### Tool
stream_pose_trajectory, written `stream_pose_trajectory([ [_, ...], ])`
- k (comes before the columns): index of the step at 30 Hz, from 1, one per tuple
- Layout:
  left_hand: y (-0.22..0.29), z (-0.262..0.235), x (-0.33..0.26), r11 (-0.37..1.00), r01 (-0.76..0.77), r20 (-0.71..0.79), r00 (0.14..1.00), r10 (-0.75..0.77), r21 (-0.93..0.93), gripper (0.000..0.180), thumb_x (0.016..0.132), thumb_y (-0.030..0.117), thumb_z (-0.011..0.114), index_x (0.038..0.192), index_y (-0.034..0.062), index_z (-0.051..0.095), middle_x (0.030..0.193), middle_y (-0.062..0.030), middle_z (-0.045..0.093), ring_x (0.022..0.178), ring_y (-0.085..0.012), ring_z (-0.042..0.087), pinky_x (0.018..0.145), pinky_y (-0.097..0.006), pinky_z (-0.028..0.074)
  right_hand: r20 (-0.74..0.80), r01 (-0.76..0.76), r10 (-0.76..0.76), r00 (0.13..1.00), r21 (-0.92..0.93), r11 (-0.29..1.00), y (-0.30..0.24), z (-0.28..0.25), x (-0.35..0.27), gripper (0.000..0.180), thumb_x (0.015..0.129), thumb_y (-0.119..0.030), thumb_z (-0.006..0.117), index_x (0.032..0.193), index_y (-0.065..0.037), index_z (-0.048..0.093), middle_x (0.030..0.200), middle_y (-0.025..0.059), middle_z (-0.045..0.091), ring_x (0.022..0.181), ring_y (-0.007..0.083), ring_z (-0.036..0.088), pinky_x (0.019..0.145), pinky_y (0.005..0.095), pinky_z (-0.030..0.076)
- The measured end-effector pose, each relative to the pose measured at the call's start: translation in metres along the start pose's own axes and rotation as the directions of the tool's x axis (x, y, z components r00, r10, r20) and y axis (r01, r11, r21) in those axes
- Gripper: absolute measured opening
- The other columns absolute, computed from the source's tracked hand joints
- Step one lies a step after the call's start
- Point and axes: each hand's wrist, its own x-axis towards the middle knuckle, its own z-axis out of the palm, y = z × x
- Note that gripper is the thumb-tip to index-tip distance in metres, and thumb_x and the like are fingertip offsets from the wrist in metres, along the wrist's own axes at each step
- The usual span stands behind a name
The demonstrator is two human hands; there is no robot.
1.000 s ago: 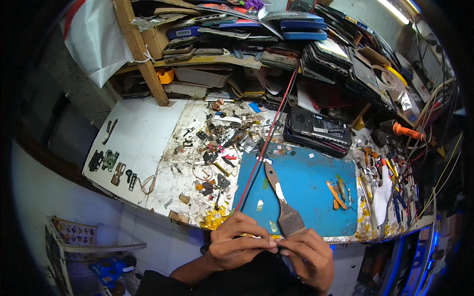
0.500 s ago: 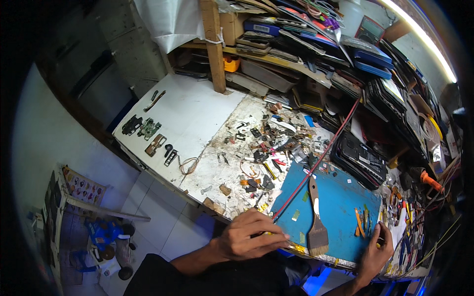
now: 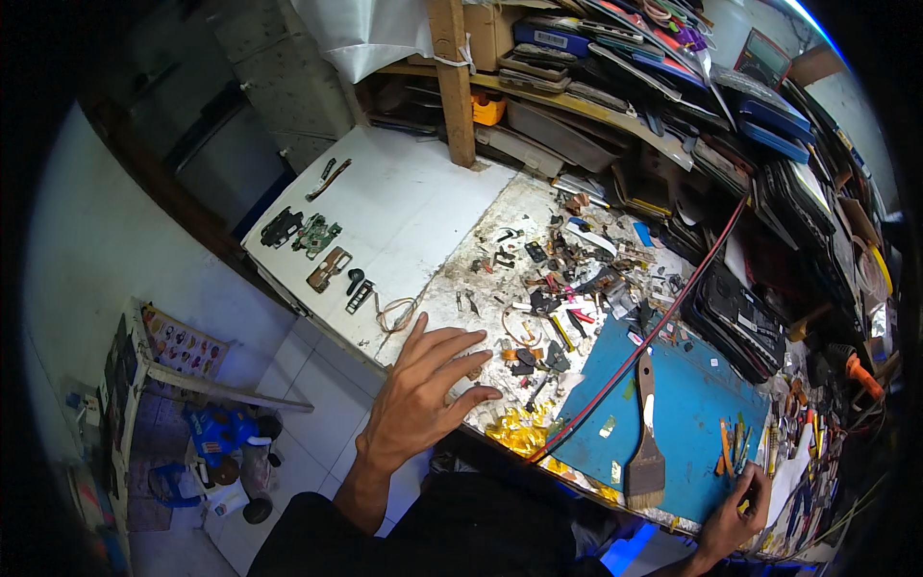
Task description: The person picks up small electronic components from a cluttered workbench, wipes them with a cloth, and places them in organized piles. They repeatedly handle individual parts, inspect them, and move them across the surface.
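Note:
My left hand (image 3: 413, 394) hovers at the table's front edge with its fingers spread, holding nothing. Its fingertips are close to scattered scraps and a thin looped wire (image 3: 396, 314). Crumpled yellow film (image 3: 519, 430) lies along the edge just right of it. My right hand (image 3: 735, 514) rests by the front right corner of a blue mat (image 3: 697, 404), fingers curled; whatever may be between them is too small to name. On the mat lies a flat paintbrush (image 3: 646, 469), bristles toward me. A red-and-black cable (image 3: 635, 356) crosses the mat's left part.
Small loose parts (image 3: 548, 279) cover the middle of the table. A green circuit board (image 3: 315, 236) and a brown part (image 3: 330, 269) lie at the left. Black devices (image 3: 735, 313) are stacked behind the mat; hand tools (image 3: 798, 442) crowd the right. A wooden post (image 3: 452, 87) rises at the back.
My left hand has moved left and away from the mat's front edge, and its fingers have spread. My right hand stays at the mat's corner. The whole view has shifted slightly.

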Motion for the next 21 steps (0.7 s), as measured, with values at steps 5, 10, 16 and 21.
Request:
stream_pose_trajectory([
  [5,-0.002,-0.003,0.016,0.997,0.013,0.034,0.999,-0.011,-0.07,0.051,0.074,0.011,0.082,0.122,0.006,0.066,0.124,-0.0125,0.067,0.119,-0.0286,0.062,0.114,-0.057,0.03,0.034,0.16,-0.165,0.986,0.116,0.98,-0.011,-0.001,-0.011,0.01,0.094,-0.003,0.059,0.094,0.006,0.065,0.082,0.0119,0.062,0.074,0.0201,0.057,0.066,0.0301,0.045],
  [10,-0.013,-0.009,0.034,0.998,0.066,0.057,0.996,-0.066,-0.001,0.042,0.085,0.017,0.074,0.122,0.0007,0.062,0.123,-0.016,0.065,0.121,-0.0323,0.059,0.116,-0.052,0.03,0.248,0.272,-0.357,0.9,0.32,0.908,-0.048,0.001,-0.031,0.009,0.08,0.003,0.068,0.089,0.003,0.067,0.083,0.0144,0.065,0.072,0.0263,0.061,0.062,0.033,0.047],
  [16,-0.019,-0.004,0.067,0.997,-0.036,0.022,0.999,0.034,0.067,0.037,0.089,0.01,0.067,0.124,0.0017,0.062,0.127,-0.0184,0.063,0.119,-0.0353,0.059,0.113,-0.046,0.037,0.202,0.227,-0.331,0.922,0.413,0.882,-0.073,0.022,-0.037,0.014,0.073,0.006,0.072,0.086,0.001,0.068,0.078,0.0137,0.066,0.069,0.0269,0.061,0.06,0.0343,0.046],
  [21,-0.018,-0.01,0.086,0.996,0.007,0.165,0.986,-0.021,0.086,0.033,0.093,0.014,0.063,0.122,0.0001,0.062,0.121,-0.0192,0.065,0.111,-0.0359,0.061,0.101,-0.042,0.046,0.151,0.277,-0.358,0.921,0.392,0.877,-0.065,0.025,-0.035,0.012,0.075,0.003,0.073,0.086,0.002,0.068,0.078,0.0131,0.066,0.066,0.0262,0.061,0.058,0.0338,0.045],
])
